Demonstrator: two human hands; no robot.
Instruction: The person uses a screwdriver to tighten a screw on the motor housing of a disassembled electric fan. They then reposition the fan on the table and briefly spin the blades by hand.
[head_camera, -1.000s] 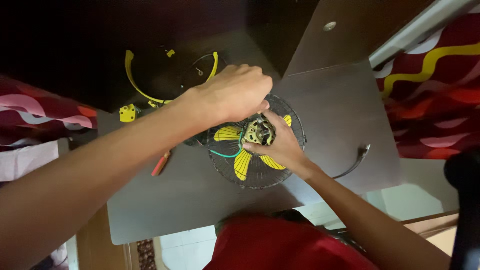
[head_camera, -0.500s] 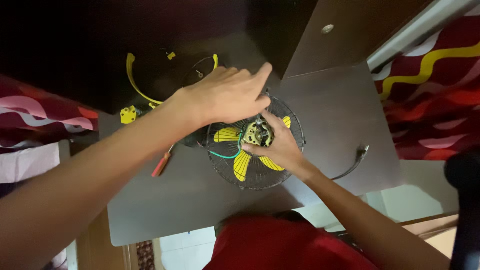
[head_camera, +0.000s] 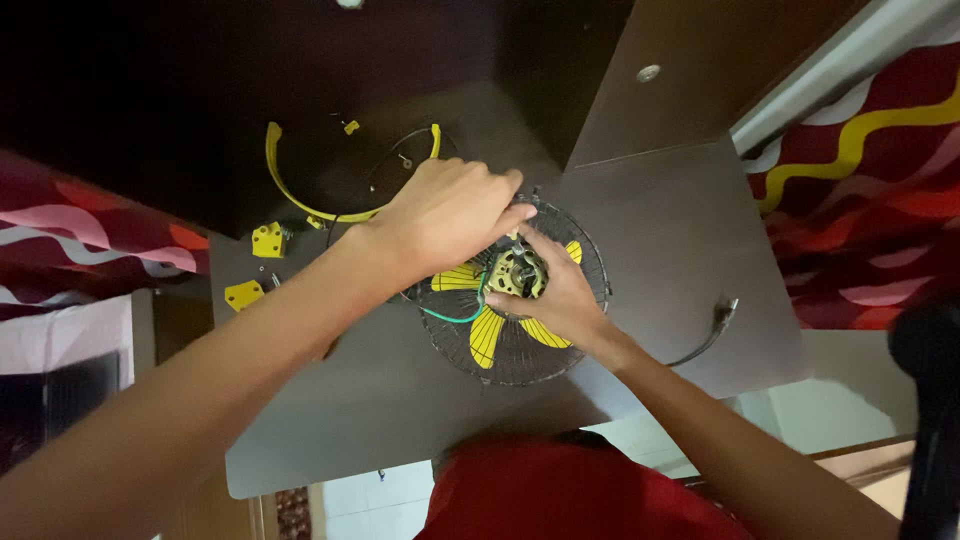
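A small fan with yellow blades and a black wire grille lies flat on a dark table. Its bare motor sits exposed at the hub, with a green wire trailing off to the left. My left hand reaches over the top of the motor, fingers pinched at its upper edge. My right hand grips the motor from the right and below, thumb on its side.
A yellow ring piece and a thin black wire hoop lie behind the fan. Two small yellow brackets rest at the left. A cable with a plug lies at right. Red patterned fabric flanks both sides.
My left hand has closed its fingers again onto the top of the motor after spreading them briefly. My right hand keeps its hold on the motor.
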